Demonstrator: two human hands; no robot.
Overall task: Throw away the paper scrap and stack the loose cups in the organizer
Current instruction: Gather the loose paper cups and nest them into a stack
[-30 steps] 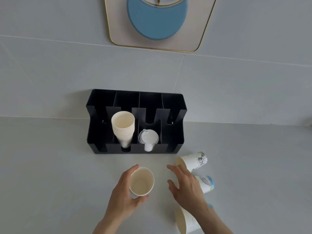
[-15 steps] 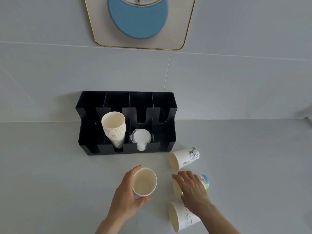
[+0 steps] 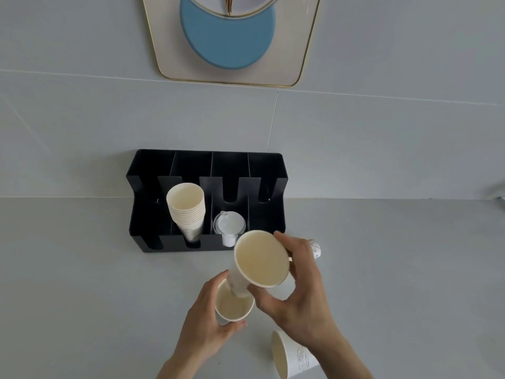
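Head view: right hand grips tilted cup, base entering upright cup clasped by left hand.

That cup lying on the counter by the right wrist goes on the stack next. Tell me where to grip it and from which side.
Take the white printed paper cup lying on its side around its mid-wall, thumb and fingers on opposite sides, coming from above. Its open mouth faces left toward the left hand, so the narrow base probably points right, ready for nesting. The right hand holds another cup now.
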